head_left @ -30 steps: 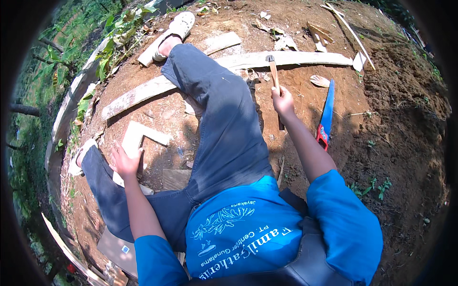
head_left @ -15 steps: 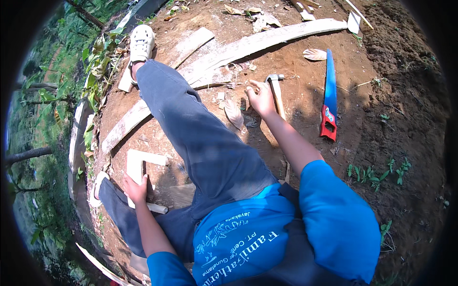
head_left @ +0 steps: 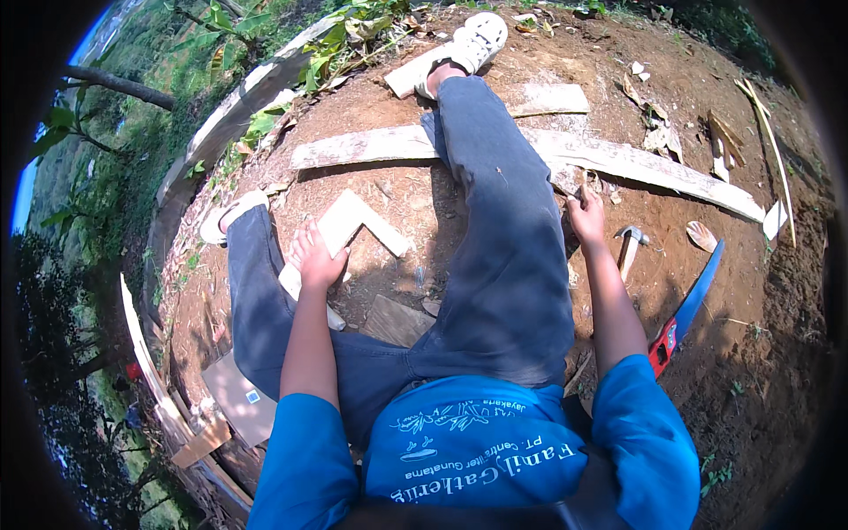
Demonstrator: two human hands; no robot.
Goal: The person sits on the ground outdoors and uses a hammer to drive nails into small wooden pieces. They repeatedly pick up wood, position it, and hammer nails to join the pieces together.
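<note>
Between my spread legs, my left hand (head_left: 314, 256) grips a pale U-shaped wooden frame (head_left: 338, 223), made of one long piece with a short arm at each end. My palm and fingers cover part of its long side. Past my right knee, my right hand (head_left: 586, 215) is held near a long weathered plank (head_left: 640, 162), its fingers drawn together. Anything pinched in them is too small to make out. A claw hammer (head_left: 629, 252) with a wooden handle lies on the soil just right of that hand. Farther right rests a handsaw (head_left: 693, 300) with a blue blade and red handle.
A short board (head_left: 548, 99) lies beyond the long plank, which passes under my right leg. A flat wood offcut (head_left: 397, 320) sits between my thighs. Behind my left leg are a grey panel (head_left: 238, 397) and wood strips (head_left: 146, 353). A low edging (head_left: 212, 141) borders the greenery.
The view has turned, so the scene appears rotated. My right hand has moved from beside the hammer toward the long plank. My left hand stays on the wooden frame.
</note>
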